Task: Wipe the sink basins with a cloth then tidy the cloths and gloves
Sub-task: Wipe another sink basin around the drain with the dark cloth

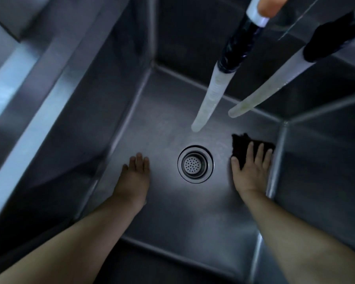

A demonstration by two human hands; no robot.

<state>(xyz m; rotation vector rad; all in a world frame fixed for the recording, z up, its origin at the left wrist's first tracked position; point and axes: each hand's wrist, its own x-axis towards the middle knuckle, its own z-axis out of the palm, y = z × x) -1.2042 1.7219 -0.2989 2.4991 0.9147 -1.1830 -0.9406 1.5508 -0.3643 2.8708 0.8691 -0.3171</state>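
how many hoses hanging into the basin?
2. One hose hangs at centre, ending just behind the drain. The other hose slants in from the upper right, ending right of the first. Their upper ends run out of frame, so more may be hidden.

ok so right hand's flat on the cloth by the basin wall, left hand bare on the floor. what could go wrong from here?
1. The right hand only presses the dark cloth with straight fingers, so the cloth may bunch or slip out against the right wall.
2. Two hoses hang over the basin; a forward stroke could knock them.
3. The left hand rests on bare steel near the drain and might slide if the steel is wet.
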